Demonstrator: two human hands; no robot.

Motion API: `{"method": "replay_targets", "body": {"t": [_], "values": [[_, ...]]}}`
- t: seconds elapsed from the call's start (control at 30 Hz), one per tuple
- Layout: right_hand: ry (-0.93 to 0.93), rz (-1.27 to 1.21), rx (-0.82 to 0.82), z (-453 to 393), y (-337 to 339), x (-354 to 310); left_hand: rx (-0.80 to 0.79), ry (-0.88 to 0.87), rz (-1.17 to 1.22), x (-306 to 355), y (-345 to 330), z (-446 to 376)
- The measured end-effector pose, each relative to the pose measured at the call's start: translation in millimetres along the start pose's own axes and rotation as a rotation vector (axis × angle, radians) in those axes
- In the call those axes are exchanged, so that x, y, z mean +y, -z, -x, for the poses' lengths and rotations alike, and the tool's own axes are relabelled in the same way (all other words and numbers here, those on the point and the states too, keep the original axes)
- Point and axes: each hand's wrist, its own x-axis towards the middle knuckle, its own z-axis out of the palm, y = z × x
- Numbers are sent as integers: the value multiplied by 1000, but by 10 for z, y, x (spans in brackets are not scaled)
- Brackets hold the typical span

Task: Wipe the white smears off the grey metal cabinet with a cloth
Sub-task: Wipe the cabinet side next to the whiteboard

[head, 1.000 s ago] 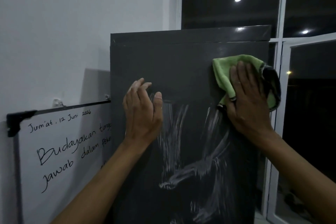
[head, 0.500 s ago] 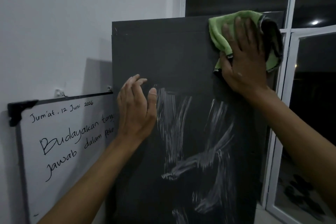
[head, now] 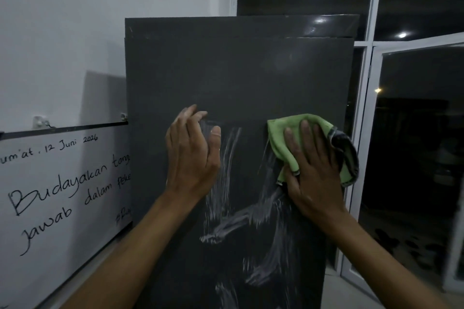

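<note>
Pressing the green cloth (head: 308,143) flat-fingered at centre right, the right hand (head: 311,178) scrubs smears (head: 241,218); the open left hand (head: 193,158) braces the cabinet (head: 238,78).

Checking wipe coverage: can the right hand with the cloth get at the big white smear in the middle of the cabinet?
Probably yes. The right hand presses the green cloth flat on the grey cabinet, directly above the white smears; nothing lies between, and the left hand rests off to the side.

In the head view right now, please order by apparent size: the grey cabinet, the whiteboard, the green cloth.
1. Grey cabinet
2. Whiteboard, partly cut off by the frame
3. Green cloth, partly hidden under the right hand
</note>
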Motion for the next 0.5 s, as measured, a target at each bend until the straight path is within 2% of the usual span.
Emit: {"method": "replay_targets", "body": {"t": [0.2,0.37,0.5], "values": [[-10,5,54,-550,98,-17,21,-10,-10,-12,-25,2],[-117,40,138,-642,-66,-338,4,32,-48,-169,85,89],[-72,11,115,-731,-254,-729,8,67,-103,-305,237,69]]}}
